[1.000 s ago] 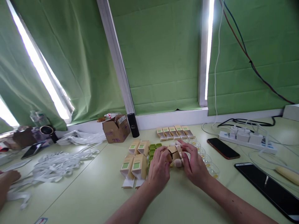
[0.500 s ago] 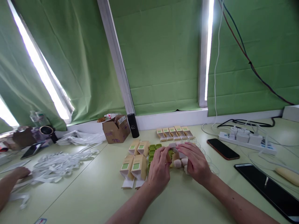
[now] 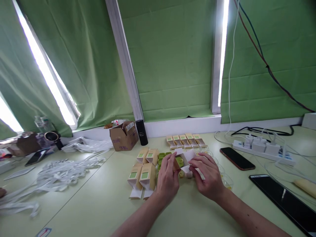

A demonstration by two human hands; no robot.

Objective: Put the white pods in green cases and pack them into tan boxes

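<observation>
In the head view, the left hand (image 3: pixel 168 179) is clamped on the near left side of a small box (image 3: pixel 176 165), fingers pointing forward and bunched, back of the hand up. The box is tilted over the table (image 3: pixel 93 207), between the hands, its white flaps (image 3: pixel 190 154) spread and a green piece (image 3: pixel 180 162) showing in its mouth. The right hand (image 3: pixel 209 177) comes in from the right, fingers bent and thumb beneath, tips at the box's right edge; whether they are pinching a flap, I cannot tell.

Left of the left hand stand 4 boxes (image 3: pixel 148 172), with green cups (image 3: pixel 162 155) between. Behind is a row of 5 boxes (image 3: pixel 183 140). Clear cups (image 3: pixel 226 181) lie beside the right hand, near 2 phones (image 3: pixel 237 158).
</observation>
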